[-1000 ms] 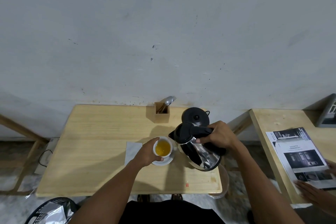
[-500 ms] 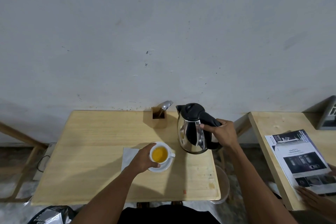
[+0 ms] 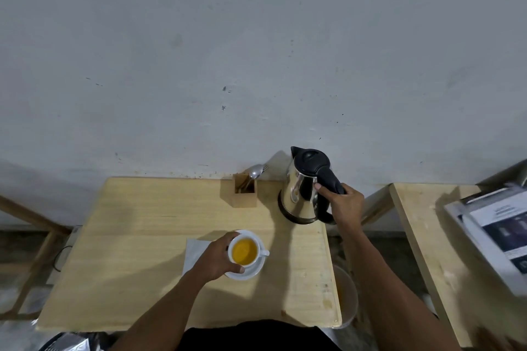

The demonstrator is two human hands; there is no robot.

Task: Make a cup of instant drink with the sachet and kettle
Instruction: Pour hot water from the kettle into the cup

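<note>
A white cup (image 3: 244, 251) holding yellow-orange liquid stands on a white saucer (image 3: 251, 272) near the middle of the wooden table (image 3: 137, 236). My left hand (image 3: 218, 259) wraps the cup's left side. The steel kettle (image 3: 305, 188) with its black lid stands upright on its black base at the table's back right corner. My right hand (image 3: 343, 202) grips the kettle's black handle. No sachet is visible.
A wooden holder (image 3: 244, 194) with a spoon (image 3: 255, 171) stands left of the kettle by the wall. A white napkin (image 3: 194, 253) lies under my left wrist. A second table (image 3: 422, 236) with a magazine (image 3: 496, 231) is at right. A bin (image 3: 346, 302) sits between the tables.
The kettle was tilted over the cup, then swung upright and back to the rear right corner onto its base. My left hand stayed on the cup.
</note>
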